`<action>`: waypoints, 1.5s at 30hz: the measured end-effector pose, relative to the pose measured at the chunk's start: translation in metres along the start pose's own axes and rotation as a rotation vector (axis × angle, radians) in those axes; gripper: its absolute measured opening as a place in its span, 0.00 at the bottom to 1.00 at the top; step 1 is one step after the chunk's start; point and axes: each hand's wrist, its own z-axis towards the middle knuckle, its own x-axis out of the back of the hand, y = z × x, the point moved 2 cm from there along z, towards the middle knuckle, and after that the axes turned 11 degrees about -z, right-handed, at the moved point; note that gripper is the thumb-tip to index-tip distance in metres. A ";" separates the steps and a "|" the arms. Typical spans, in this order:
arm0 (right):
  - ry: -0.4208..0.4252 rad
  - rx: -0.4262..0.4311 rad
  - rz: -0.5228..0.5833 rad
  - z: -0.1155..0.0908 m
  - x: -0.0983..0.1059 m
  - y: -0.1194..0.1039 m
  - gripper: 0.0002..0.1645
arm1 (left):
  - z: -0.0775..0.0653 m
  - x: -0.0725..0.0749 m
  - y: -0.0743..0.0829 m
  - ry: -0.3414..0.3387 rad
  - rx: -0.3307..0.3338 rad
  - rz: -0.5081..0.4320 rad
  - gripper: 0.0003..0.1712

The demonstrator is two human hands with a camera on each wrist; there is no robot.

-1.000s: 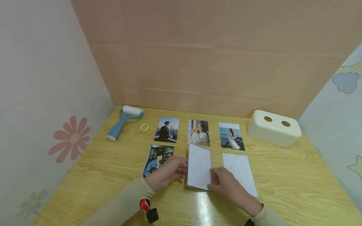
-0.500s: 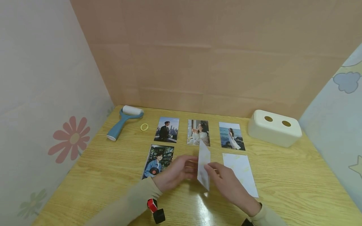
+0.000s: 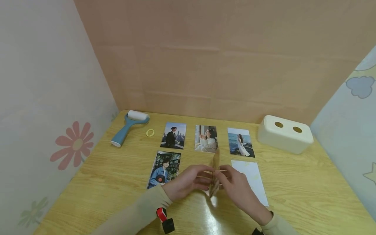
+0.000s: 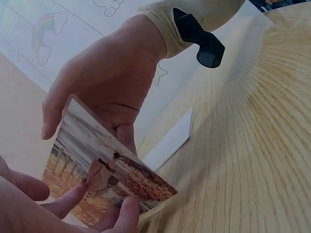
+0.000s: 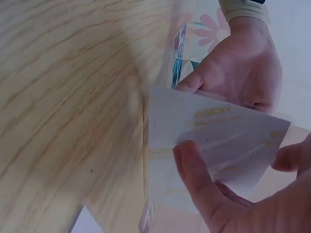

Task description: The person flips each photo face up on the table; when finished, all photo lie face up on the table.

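A photo print (image 3: 216, 163) stands on edge between my two hands, seen nearly side-on in the head view. My left hand (image 3: 185, 183) holds it from the left, its fingertips on the brown and white picture side (image 4: 141, 177) in the left wrist view. On the other side, my right hand (image 3: 238, 188) grips it, and the right wrist view has a finger laid across the white back (image 5: 228, 138) with yellow lettering. A face-down white print (image 3: 249, 173) lies just right of the right hand. Left of the left hand is a photo (image 3: 165, 164) of a person holding a record.
Along the back lie a suited-figure photo (image 3: 173, 135), a photo in pale clothes (image 3: 205, 138) and a seaside photo (image 3: 241, 142). A blue-handled lint roller (image 3: 124, 130) and yellow ring (image 3: 150, 133) are at left. A cream box (image 3: 283, 138) with two holes stands at right.
The print has turned from its white back facing up to standing on edge, its picture side toward the left hand. My left hand has moved right, closer to the right hand.
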 end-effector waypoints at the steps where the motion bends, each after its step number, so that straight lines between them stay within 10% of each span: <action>1: 0.010 0.004 -0.005 -0.001 0.001 0.000 0.25 | 0.000 0.000 0.000 0.004 0.002 0.012 0.24; 15: 0.161 0.044 -0.029 -0.002 0.007 0.004 0.19 | -0.007 0.008 0.006 0.127 -0.037 0.143 0.19; 45: 0.002 -0.007 -0.144 0.015 -0.003 0.024 0.42 | -0.011 0.024 0.015 0.256 -0.102 0.256 0.32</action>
